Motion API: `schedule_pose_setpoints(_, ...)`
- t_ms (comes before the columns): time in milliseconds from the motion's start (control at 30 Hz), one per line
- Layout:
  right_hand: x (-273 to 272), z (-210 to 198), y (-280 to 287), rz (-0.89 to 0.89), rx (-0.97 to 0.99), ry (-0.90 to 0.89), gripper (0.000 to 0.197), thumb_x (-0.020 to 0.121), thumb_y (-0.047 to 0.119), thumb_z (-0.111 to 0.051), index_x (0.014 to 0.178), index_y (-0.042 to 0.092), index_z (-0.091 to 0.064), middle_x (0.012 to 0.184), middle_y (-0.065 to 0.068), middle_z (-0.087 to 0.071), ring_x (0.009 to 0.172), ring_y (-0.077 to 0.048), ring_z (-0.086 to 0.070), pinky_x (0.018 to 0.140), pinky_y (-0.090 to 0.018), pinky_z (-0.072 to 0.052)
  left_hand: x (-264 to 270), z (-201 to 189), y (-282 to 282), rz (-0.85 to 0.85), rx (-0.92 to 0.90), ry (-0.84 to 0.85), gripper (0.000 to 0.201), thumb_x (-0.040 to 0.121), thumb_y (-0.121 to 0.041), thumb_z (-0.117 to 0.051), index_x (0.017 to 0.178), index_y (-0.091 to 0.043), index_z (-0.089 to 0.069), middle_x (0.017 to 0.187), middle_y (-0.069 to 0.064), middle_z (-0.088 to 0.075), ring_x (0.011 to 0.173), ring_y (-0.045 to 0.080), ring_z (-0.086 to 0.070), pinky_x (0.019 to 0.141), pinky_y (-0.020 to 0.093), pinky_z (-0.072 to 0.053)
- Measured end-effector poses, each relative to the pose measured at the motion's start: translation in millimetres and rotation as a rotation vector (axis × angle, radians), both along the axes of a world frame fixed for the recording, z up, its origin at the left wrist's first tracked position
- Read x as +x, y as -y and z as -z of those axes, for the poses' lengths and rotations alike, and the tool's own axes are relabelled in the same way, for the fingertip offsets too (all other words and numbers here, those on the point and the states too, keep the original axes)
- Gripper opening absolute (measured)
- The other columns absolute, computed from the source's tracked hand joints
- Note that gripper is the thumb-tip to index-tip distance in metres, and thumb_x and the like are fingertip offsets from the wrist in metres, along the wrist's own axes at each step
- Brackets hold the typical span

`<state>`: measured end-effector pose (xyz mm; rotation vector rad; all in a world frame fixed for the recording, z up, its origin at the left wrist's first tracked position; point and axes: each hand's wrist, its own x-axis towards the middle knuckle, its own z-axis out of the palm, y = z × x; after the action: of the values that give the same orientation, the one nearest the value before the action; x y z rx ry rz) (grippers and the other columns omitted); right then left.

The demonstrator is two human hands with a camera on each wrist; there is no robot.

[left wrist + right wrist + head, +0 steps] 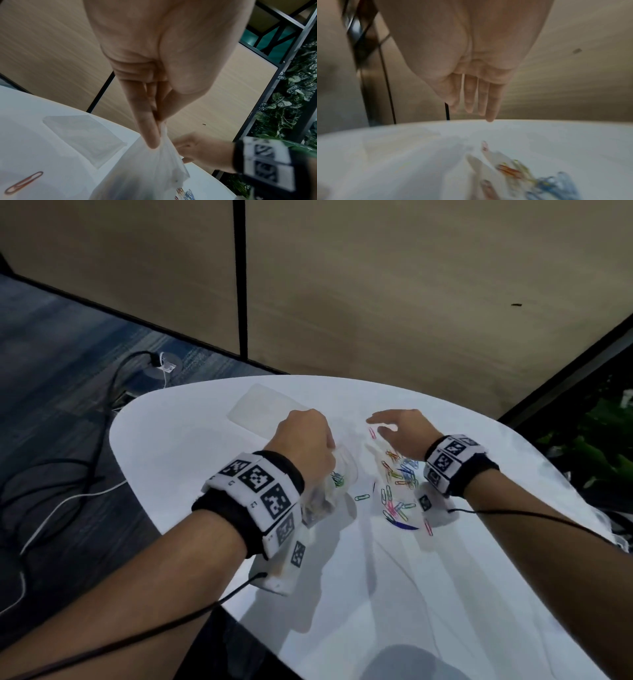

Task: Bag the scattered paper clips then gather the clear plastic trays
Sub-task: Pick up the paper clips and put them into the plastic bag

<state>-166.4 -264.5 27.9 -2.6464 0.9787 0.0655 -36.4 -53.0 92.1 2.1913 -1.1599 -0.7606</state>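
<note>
My left hand (305, 440) pinches the top of a clear plastic bag (149, 170), which hangs down to the white table (212, 446); a few clips show inside the bag (337, 479). My right hand (400, 429) hovers with straight fingers (477, 97) just beyond a heap of coloured paper clips (399, 484). It holds nothing. The clips (530, 174) lie blurred below the palm in the right wrist view. A clear plastic tray (263, 412) lies flat behind my left hand, also visible as a tray (85, 136) in the left wrist view.
An orange clip (23, 182) lies apart to the left of the bag. A single green clip (362, 497) and a pink one (428, 528) sit at the heap's edges. Cables (68, 484) trail on the floor to the left. Plants (603, 440) stand at the right.
</note>
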Motion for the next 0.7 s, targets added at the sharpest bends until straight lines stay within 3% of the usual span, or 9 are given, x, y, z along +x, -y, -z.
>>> schedule_pose_setpoints(33,3.5,13.6,5.1,-0.056,-0.027,-0.117,0.037,0.1,0.025,-0.046,0.136,0.023,-0.056,0.148,-0.005,-0.047,0.133,-0.022,-0.047,0.113,-0.031,-0.032,0.7,0.8,0.4,0.003,0.001,0.002,0.027,0.086,0.0,-0.057,0.104,-0.009,-0.075,0.1,0.011,-0.073,0.092,0.028,-0.071,0.086,0.034,-0.059)
schedule_pose_setpoints(100,10.6,37.8,5.5,-0.136,-0.009,-0.29,0.048,0.103,0.033,-0.038,0.15,0.02,-0.035,0.162,-0.005,-0.019,0.144,-0.023,-0.03,0.118,-0.036,-0.023,1.9,2.8,0.9,0.007,0.005,0.008,0.026,0.087,-0.001,-0.057,0.104,-0.008,-0.075,0.098,0.011,-0.072,0.09,0.029,-0.071,0.085,0.035,-0.06)
schedule_pose_setpoints(167,9.9,54.1,3.3,-0.159,-0.017,-0.397,0.052,0.104,0.031,-0.032,0.152,0.015,-0.023,0.164,-0.009,-0.008,0.148,-0.026,-0.018,0.119,-0.043,-0.022,3.4,4.9,1.6,0.005,0.01,0.013,0.024,0.087,-0.002,-0.057,0.102,-0.008,-0.075,0.09,0.009,-0.071,0.087,0.029,-0.071,0.084,0.036,-0.06)
schedule_pose_setpoints(233,-2.0,63.7,8.8,-0.082,-0.024,-0.423,0.054,0.104,0.029,-0.029,0.153,0.01,-0.018,0.163,-0.009,-0.008,0.148,-0.028,-0.018,0.117,-0.047,-0.025,5.0,6.1,1.4,0.001,0.013,0.016,0.024,0.086,-0.001,-0.055,0.098,-0.008,-0.075,0.085,0.008,-0.069,0.085,0.029,-0.071,0.082,0.037,-0.061)
schedule_pose_setpoints(300,-20.6,67.2,16.6,0.013,-0.039,-0.432,0.053,0.104,0.026,-0.028,0.151,0.005,-0.02,0.162,-0.012,-0.013,0.144,-0.032,-0.026,0.115,-0.045,-0.03,5.4,5.9,0.7,0.004,0.014,0.021,0.024,0.086,0.0,-0.054,0.094,-0.007,-0.075,0.084,0.008,-0.07,0.082,0.028,-0.072,0.08,0.037,-0.062)
schedule_pose_setpoints(400,-44.4,66.1,9.4,0.054,-0.05,-0.416,0.045,0.104,0.023,-0.028,0.144,0.004,-0.033,0.147,-0.017,-0.034,0.13,-0.038,-0.043,0.103,-0.043,-0.04,2.9,3.8,-0.6,0.022,0.013,0.028,0.024,0.085,0.001,-0.054,0.093,-0.006,-0.075,0.087,0.009,-0.072,0.081,0.028,-0.072,0.08,0.037,-0.061)
schedule_pose_setpoints(533,-62.5,69.1,-15.5,0.007,-0.031,-0.228,0.041,0.098,0.021,-0.043,0.139,0.014,-0.048,0.133,-0.012,-0.052,0.123,-0.031,-0.05,0.102,-0.036,-0.038,-0.7,3.0,-0.3,0.038,0.023,0.03,0.025,0.086,0.001,-0.055,0.101,-0.008,-0.074,0.083,0.004,-0.066,0.088,0.028,-0.071,0.085,0.035,-0.06)
schedule_pose_setpoints(600,-64.1,72.0,-23.3,-0.018,-0.093,-0.178,0.034,0.095,0.015,-0.048,0.127,0.014,-0.06,0.119,-0.011,-0.061,0.11,-0.031,-0.057,0.091,-0.032,-0.042,-1.0,2.2,-0.8,0.033,0.026,0.036,0.024,0.087,0.0,-0.056,0.101,-0.009,-0.074,0.076,0.001,-0.061,0.088,0.027,-0.071,0.084,0.035,-0.06)
schedule_pose_setpoints(700,-63.9,73.3,-27.6,-0.002,-0.17,-0.182,0.021,0.091,0.01,-0.05,0.092,0.009,-0.071,0.091,-0.012,-0.065,0.086,-0.032,-0.063,0.069,-0.029,-0.042,-2.5,0.4,-1.8,0.034,0.019,0.033,0.025,0.088,0.0,-0.055,0.102,-0.009,-0.074,0.08,0.003,-0.062,0.089,0.028,-0.071,0.085,0.036,-0.06)
